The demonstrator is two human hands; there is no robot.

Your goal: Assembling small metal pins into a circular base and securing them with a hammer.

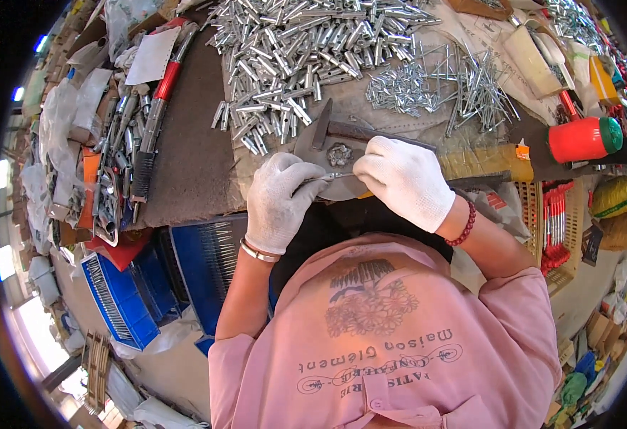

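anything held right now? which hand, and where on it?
Both gloved hands pinch one thin metal pin over the round metal plate: left hand at its left end, right hand at its right end. The middle shows between the fingertips.

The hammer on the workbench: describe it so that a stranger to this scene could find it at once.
Start at the big heap of silver tubes on the workbench. Just below it, above the two white-gloved hands, lies the hammer across a round metal plate. Its dark head and handle stand out from the shiny parts.
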